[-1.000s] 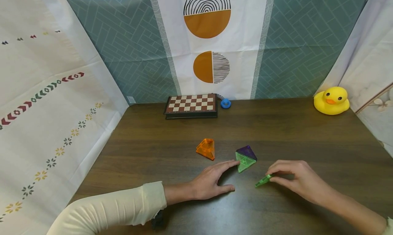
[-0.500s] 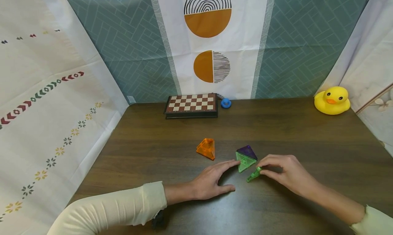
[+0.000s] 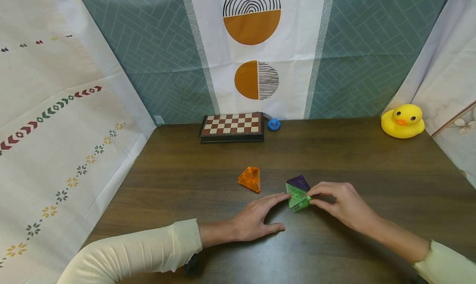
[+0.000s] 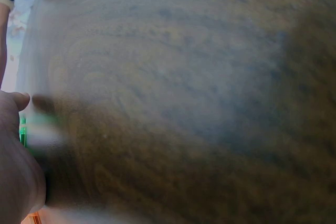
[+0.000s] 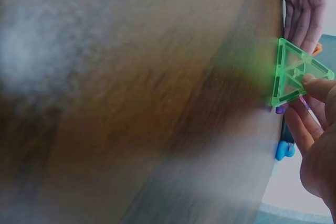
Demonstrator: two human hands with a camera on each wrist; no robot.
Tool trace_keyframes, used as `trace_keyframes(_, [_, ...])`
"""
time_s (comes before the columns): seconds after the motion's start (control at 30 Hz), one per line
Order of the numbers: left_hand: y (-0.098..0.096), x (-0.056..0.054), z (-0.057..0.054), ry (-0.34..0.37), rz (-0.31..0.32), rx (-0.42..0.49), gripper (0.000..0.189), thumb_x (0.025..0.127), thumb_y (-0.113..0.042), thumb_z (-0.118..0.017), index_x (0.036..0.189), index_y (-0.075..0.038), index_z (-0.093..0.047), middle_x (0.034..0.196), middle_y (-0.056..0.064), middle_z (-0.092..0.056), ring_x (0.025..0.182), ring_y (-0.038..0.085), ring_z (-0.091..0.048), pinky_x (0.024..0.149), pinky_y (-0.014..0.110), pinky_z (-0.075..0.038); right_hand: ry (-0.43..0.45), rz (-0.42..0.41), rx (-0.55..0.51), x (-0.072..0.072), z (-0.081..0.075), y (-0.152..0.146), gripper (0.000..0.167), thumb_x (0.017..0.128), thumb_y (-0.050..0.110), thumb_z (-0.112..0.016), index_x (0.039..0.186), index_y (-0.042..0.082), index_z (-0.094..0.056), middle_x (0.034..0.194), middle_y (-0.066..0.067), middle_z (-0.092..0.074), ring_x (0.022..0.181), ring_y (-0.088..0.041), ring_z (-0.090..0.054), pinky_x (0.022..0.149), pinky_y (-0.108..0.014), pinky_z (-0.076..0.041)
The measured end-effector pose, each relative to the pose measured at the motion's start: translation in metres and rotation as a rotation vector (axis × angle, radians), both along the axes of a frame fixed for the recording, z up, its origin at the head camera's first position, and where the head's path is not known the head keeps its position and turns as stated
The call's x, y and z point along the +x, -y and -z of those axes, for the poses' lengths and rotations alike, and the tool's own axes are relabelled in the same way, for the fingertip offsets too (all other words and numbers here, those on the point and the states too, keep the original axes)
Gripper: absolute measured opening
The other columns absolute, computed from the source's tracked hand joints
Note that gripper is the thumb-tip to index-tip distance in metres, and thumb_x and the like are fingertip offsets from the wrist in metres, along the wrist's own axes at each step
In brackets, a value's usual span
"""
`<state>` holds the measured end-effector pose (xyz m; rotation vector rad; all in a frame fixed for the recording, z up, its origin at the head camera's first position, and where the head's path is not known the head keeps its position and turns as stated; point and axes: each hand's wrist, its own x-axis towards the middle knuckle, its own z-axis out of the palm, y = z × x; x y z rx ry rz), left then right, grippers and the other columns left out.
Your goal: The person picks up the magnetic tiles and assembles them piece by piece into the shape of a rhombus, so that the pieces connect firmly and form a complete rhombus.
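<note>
A green triangular tile (image 5: 295, 72) was pinched between the thumb and fingers of the right hand (image 3: 340, 201) and was held tilted at the near right side of a flat green tile (image 3: 295, 191), against whose far edge a purple tile (image 3: 298, 182) was placed. Whether the two green edges were in contact could not be told. The left hand (image 3: 251, 221) was rested on the counter (image 3: 163, 197) to the left, its fingers extended and gripping nothing, one fingertip set at the left edge of the flat green tile. If the green triangular tile were lowered at that angle, it was judged, its edge could be landed on top of the flat one instead of beside it. If it were pushed too hard from the right, the flat pair could be turned or parted, since little more than a fingertip was set against it. If magnets were contained in the frames, which could not be confirmed, it could be pulled in crookedly. The orange piece (image 3: 250, 180), farther left, was judged unlikely to be disturbed.
</note>
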<state>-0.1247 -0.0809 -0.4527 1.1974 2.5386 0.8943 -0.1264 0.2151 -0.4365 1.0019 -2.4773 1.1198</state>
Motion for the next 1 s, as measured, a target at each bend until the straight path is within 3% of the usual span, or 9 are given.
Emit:
trace_keyframes(0.33, [0.0005,-0.0013,0.0001,0.015,0.012,0.0,0.077,0.103,-0.035,-0.074,0.166,-0.018,-0.035,0.168,0.003,-0.04,0.152,0.015,-0.039,0.121,0.042,-0.039,0.011,0.038,0.002,-0.002,-0.0013,0.0055,0.038,0.077,-0.009,-0.09,0.105,0.015,-0.082,0.105,0.008,-0.078,0.09,-0.01,-0.076,0.076,-0.034,-0.064])
trace_keyframes(0.73, [0.0005,-0.0012,-0.0001,0.002,0.012,-0.006,0.077,0.103,-0.035,-0.074,0.167,-0.018,-0.035,0.168,0.004,-0.04,0.152,0.015,-0.039,0.121,0.042,-0.039,-0.048,0.128,-0.011,-0.0024,-0.0008,0.0029,0.045,0.073,-0.008,-0.093,0.11,0.013,-0.079,0.107,0.006,-0.077,0.086,-0.013,-0.075,0.079,-0.023,-0.06])
trace_keyframes(0.87, [0.0002,-0.0011,-0.0005,0.002,0.013,-0.007,0.077,0.103,-0.036,-0.074,0.166,-0.017,-0.035,0.168,0.004,-0.041,0.152,0.015,-0.039,0.121,0.042,-0.039,-0.055,0.145,-0.013,-0.0041,-0.0026,0.0009,0.065,0.07,-0.004,-0.097,0.128,0.007,-0.07,0.12,-0.001,-0.073,0.096,-0.022,-0.072,0.085,-0.02,-0.057])
trace_keyframes(1.0, [0.0003,-0.0009,-0.0006,0.003,0.012,-0.003,0.076,0.103,-0.035,-0.074,0.166,-0.017,-0.036,0.168,0.004,-0.041,0.152,0.016,-0.04,0.121,0.042,-0.039,-0.013,0.092,-0.006,-0.0061,-0.0041,-0.0011,0.092,0.069,0.002,-0.099,0.15,0.008,-0.056,0.143,-0.008,-0.063,0.12,-0.023,-0.064,0.097,-0.017,-0.051])
